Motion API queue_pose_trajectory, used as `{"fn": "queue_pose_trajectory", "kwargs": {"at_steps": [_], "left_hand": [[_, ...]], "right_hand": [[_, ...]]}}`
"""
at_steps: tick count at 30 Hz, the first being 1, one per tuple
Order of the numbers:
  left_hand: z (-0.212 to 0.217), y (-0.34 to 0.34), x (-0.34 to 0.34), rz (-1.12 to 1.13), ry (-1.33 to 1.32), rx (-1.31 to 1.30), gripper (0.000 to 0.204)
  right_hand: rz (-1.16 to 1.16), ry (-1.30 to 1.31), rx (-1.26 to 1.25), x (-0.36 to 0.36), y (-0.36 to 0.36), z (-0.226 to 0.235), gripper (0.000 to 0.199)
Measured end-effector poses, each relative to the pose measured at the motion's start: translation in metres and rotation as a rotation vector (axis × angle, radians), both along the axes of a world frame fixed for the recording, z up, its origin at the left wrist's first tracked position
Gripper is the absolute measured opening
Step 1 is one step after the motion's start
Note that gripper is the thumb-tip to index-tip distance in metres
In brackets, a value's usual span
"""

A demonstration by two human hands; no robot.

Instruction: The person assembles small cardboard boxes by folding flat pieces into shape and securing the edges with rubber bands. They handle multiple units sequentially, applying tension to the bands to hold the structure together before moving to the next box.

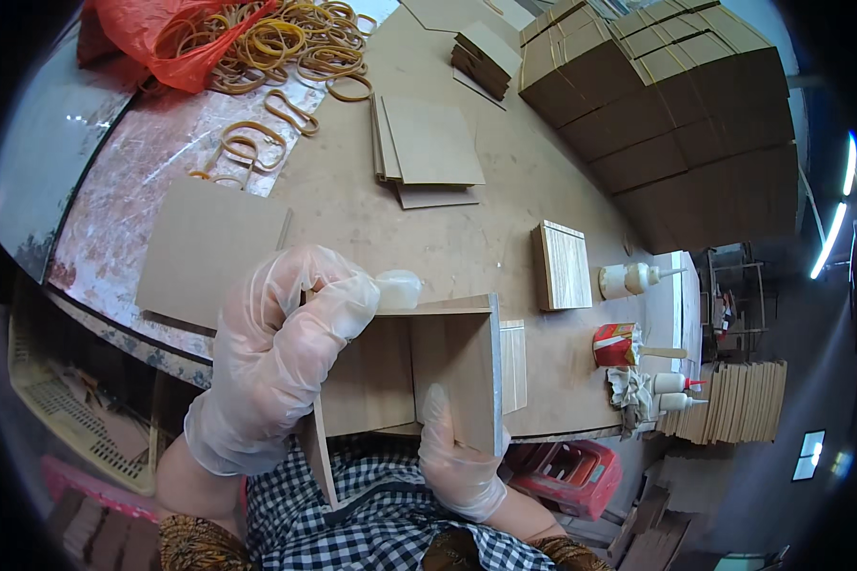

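Note:
In front of my body an open wooden box frame [364,381] of thin panels is held tilted over the table's near edge. My left hand [290,333], in a loose clear glove, is closed at its upper left corner, fingers curled over the panel edge. A whitish translucent lump [398,289] sticks out beside those fingers; whether it is a glove tip or a separate thing, I cannot tell. My right hand [457,462], gloved too, grips the right-hand panel [462,371] from below, its thumb inside the box. A flat board [205,247] lies left of my left hand.
Rubber bands [276,43] spill from a red bag [181,57]. Stacked thin boards [433,138] lie mid-table; bundled panels [676,124] rise far right. A small wood block [562,266], glue bottle [628,280] and red container [617,344] stand right. A pink stool [581,481] is below.

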State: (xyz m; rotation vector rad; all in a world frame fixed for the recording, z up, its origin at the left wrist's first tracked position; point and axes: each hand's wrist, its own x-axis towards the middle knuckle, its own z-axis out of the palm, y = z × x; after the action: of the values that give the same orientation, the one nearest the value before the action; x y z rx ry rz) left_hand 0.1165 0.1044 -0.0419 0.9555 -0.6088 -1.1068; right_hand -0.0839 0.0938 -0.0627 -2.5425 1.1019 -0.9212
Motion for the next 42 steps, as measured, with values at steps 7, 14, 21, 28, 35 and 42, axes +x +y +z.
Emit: {"fn": "queue_pose_trajectory", "kwargs": {"at_steps": [7, 14, 21, 28, 35, 42], "left_hand": [[0.002, 0.002, -0.002, 0.023, 0.000, -0.002, 0.013], [-0.002, 0.002, 0.000, 0.017, -0.125, 0.000, 0.013], [-0.025, 0.003, 0.003, 0.202, -0.372, -0.141, 0.039], [-0.030, 0.040, 0.030, 0.366, -0.312, -0.514, 0.072], [-0.049, 0.057, -0.017, 0.385, -0.106, -0.245, 0.068], [-0.047, 0.054, -0.050, 0.331, -0.128, -0.179, 0.067]], "right_hand": [[0.058, 0.110, -0.063, -0.006, 0.000, -0.003, 0.018], [0.090, 0.386, -0.407, -0.008, -0.004, -0.007, 0.035], [0.066, -0.186, 0.473, -0.014, 0.002, 0.005, 0.041], [0.044, -0.646, 0.764, -0.070, 0.022, 0.011, 0.054], [0.048, -0.392, 0.581, -0.052, 0.022, 0.007, 0.053], [0.078, -0.423, 0.624, -0.029, 0.022, -0.012, 0.050]]}}
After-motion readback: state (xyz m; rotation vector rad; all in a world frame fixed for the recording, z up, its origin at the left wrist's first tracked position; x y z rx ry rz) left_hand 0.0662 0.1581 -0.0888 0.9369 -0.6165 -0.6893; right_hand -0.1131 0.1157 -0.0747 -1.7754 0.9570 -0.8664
